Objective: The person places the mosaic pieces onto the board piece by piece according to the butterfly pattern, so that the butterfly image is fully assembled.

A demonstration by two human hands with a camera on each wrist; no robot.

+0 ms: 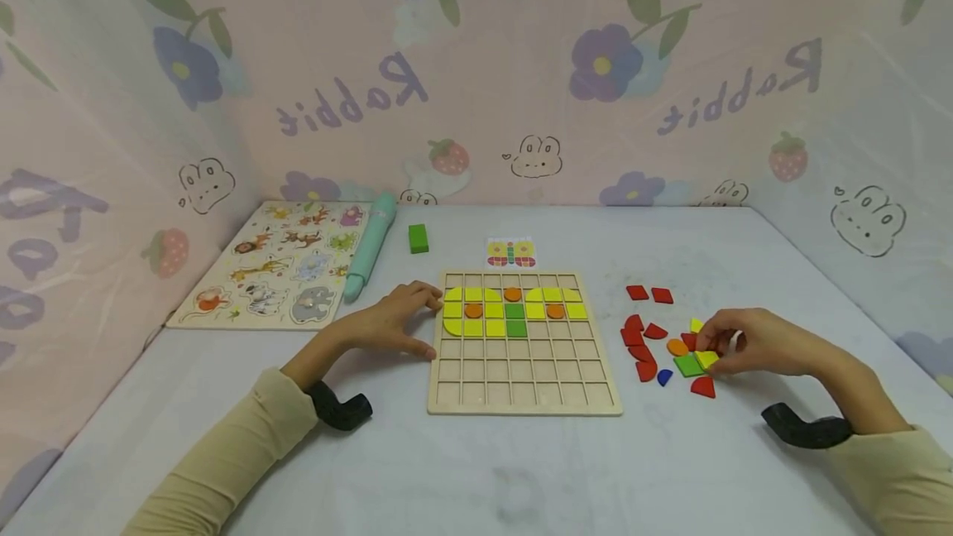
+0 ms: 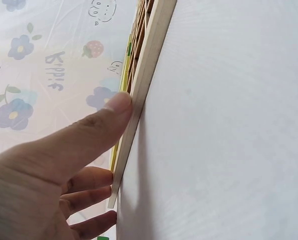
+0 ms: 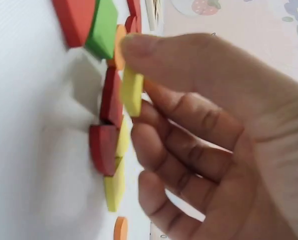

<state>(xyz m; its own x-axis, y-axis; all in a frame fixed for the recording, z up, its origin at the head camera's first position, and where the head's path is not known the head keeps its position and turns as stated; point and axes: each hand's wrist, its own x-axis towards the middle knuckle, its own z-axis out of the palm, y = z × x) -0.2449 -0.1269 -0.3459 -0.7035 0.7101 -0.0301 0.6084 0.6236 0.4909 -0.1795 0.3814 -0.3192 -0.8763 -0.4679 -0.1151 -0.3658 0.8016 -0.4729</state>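
Observation:
My right hand [image 1: 767, 343] pinches a small yellow tile [image 3: 132, 92] between thumb and fingers, over a loose group of coloured pieces. Beneath and beside it lie a green square [image 1: 688, 366], an orange disc [image 1: 677, 346] and a red quarter-round piece [image 1: 703, 387]. My left hand [image 1: 390, 323] touches the left edge of a wooden grid board [image 1: 524, 398] with extended thumb and fingertips. Yellow tiles [image 1: 495, 327], orange discs [image 1: 555, 312] and green squares [image 1: 515, 311] fill cells in its upper rows; the lower rows show bare wood.
Behind the board lies a butterfly pattern card [image 1: 511, 252]. Left of that are a green block [image 1: 419, 238], a teal stick-shaped object [image 1: 371, 246] and an animal puzzle board [image 1: 260, 271]. Several red pieces [image 1: 633, 336] and a blue half-disc [image 1: 665, 377] lie right of the grid.

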